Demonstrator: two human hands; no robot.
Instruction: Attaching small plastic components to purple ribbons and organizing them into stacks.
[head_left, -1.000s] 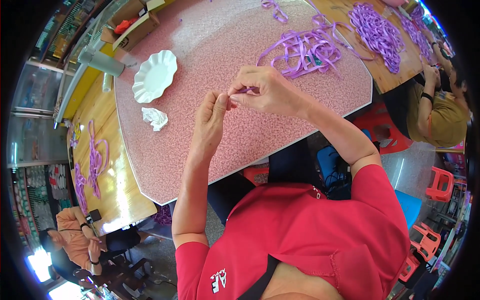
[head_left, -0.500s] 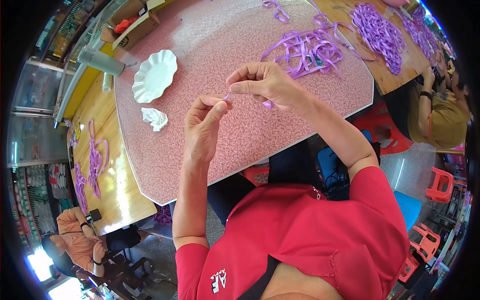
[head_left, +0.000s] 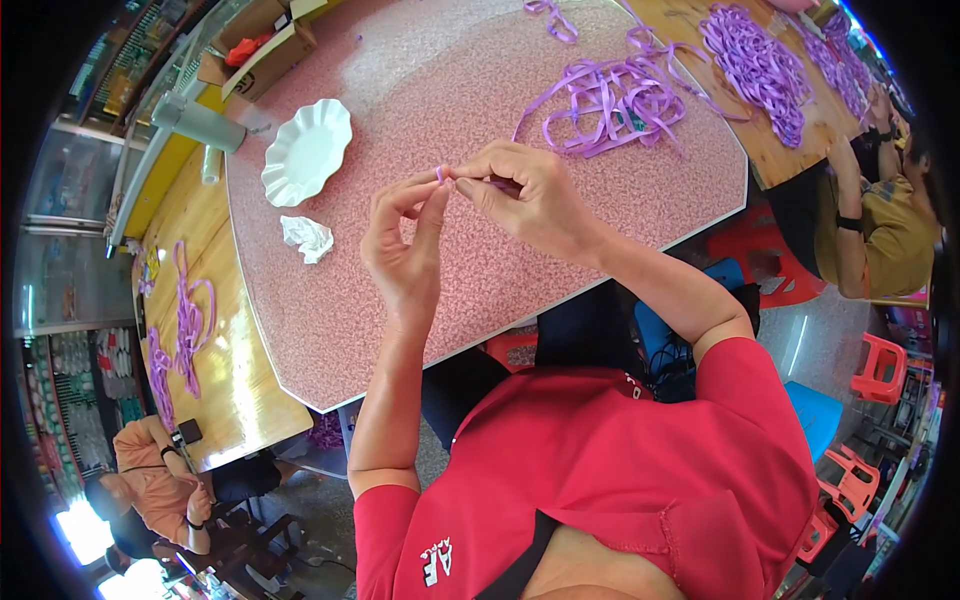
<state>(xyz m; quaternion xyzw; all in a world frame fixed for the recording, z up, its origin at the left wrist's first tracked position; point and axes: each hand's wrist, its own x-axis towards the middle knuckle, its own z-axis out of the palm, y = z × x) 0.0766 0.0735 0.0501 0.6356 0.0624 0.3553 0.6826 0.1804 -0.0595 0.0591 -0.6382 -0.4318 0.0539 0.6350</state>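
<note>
My left hand (head_left: 405,245) and my right hand (head_left: 525,195) meet above the pink speckled table (head_left: 420,110). Between their fingertips they pinch a small piece of purple ribbon (head_left: 442,174). Most of that piece is hidden by my fingers. A loose pile of purple ribbon strips (head_left: 610,95) lies on the table just beyond my right hand.
A white scalloped plate (head_left: 305,152) and a crumpled tissue (head_left: 306,238) lie to the left. A cardboard box (head_left: 262,45) stands at the far edge. More purple ribbons (head_left: 760,65) cover the wooden table at the right, where another person (head_left: 880,230) sits. Red plastic stools (head_left: 880,365) stand on the floor.
Both hands have shifted a little toward me and to the left. The fingertips stay pinched together on the ribbon piece.
</note>
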